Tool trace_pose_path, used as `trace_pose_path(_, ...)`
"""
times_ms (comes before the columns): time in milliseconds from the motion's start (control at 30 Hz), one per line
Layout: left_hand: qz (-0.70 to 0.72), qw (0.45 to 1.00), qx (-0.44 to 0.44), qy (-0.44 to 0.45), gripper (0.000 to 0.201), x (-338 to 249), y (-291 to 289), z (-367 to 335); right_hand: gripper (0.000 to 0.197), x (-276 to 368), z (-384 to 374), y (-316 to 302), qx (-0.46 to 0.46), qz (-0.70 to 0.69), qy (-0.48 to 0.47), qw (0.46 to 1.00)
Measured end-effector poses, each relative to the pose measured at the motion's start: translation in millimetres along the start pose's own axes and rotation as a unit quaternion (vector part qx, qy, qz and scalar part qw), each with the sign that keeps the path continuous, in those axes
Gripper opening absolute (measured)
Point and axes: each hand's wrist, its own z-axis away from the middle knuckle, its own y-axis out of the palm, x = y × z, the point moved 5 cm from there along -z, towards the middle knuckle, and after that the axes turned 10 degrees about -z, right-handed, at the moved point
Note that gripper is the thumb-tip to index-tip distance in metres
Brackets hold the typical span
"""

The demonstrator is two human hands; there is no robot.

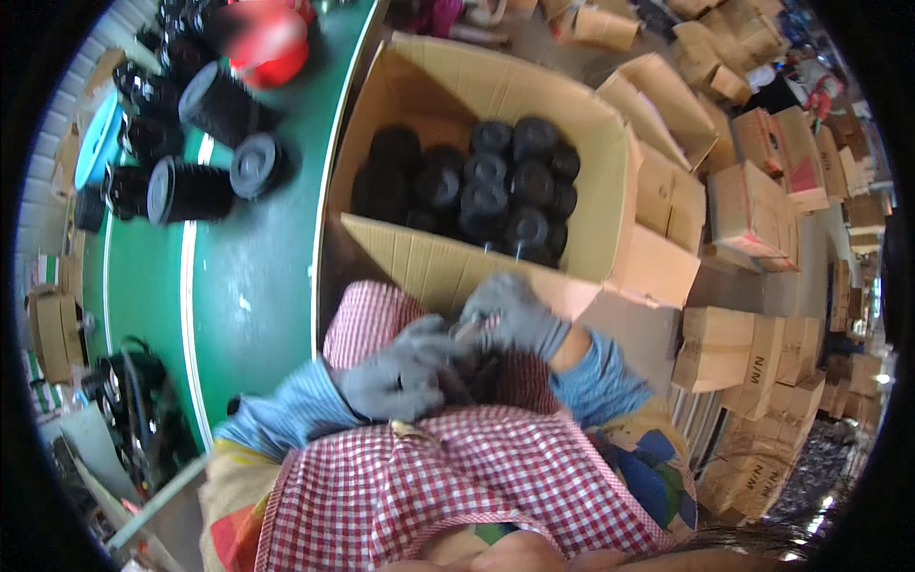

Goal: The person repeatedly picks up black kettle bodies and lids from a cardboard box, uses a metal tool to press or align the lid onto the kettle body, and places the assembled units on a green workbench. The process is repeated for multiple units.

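Observation:
Both of my hands wear grey gloves and meet low over my lap, in front of an open cardboard box (610,191). My left hand (400,370) is closed, its fingers curled toward a dark object (479,374) that lies mostly hidden between the hands. Pinched together at the fingertips, my right hand (515,316) works just above that object; what it grips is too small and blurred to name. Several black ribbed cylindrical parts (484,205) with round ends fill the bottom of the box, just beyond my hands.
A green conveyor or bench top (257,276) runs along the left, carrying black cylinders (191,189) and a round black cap (257,166). A person in red (272,48) is at the far left. Stacked cardboard boxes (753,214) crowd the right side.

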Motion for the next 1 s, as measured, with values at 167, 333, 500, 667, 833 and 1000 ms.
trace_pose_path(167,-0.189,0.947,0.018,-0.258,0.045,-45,-21,-6,0.056,4,-27,-5,0.115,-0.001,0.057,0.992)
trace_pose_path(333,-0.113,0.757,0.117,-0.633,0.045,-17,2,-24,0.065,3,-45,4,0.175,0.005,0.100,0.979)
trace_pose_path(500,-0.217,0.759,0.150,-0.595,0.039,-6,20,-16,0.050,1,-61,11,0.320,-0.082,0.152,0.931)
trace_pose_path(667,-0.204,0.744,0.181,-0.610,0.040,-12,22,-37,0.055,-49,-73,52,0.355,-0.300,0.108,0.879)
trace_pose_path(833,-0.198,0.780,0.217,-0.552,0.045,13,19,-27,0.105,-47,-43,41,0.326,-0.496,0.262,0.760)
trace_pose_path(1000,-0.250,0.817,0.301,-0.424,0.042,36,0,-26,0.077,-20,-14,25,0.284,-0.438,0.121,0.844)
